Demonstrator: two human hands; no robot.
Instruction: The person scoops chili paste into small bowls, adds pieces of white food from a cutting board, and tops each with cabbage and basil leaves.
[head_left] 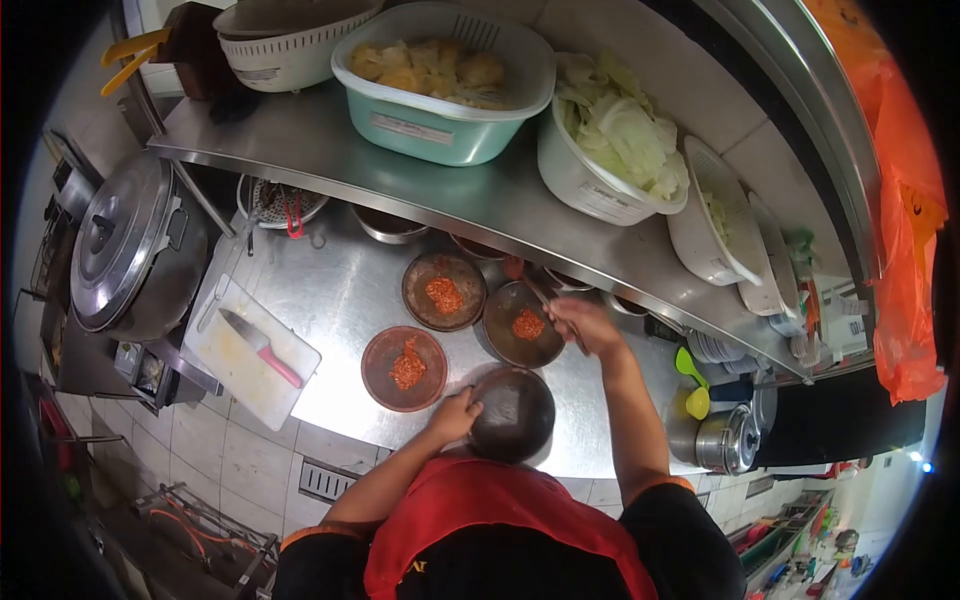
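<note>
My left hand (pixel 457 413) is closed on the rim of an empty-looking dark bowl (pixel 511 415) at the near edge of the steel counter. In my right hand (pixel 586 326) is the handle of a spoon (pixel 533 285), its red-smeared end raised over the far rim of a dark bowl (pixel 508 340). Red chili paste (pixel 528 323) lies in that bowl. Two more bowls hold similar paste: a reddish-brown bowl (pixel 374 377) on the left and a brown bowl (pixel 417 301) behind it. The spoon's exact shape is too small to make out.
A steel shelf (pixel 330 172) overhangs the counter, carrying a green-white tub (pixel 425 135) and a tub (pixel 590 190) of cut cabbage. Left are a knife (pixel 262 347) on a white cutting board (pixel 225 350) and a large lidded pot (pixel 130 250). A smaller pot (pixel 728 440) stands right.
</note>
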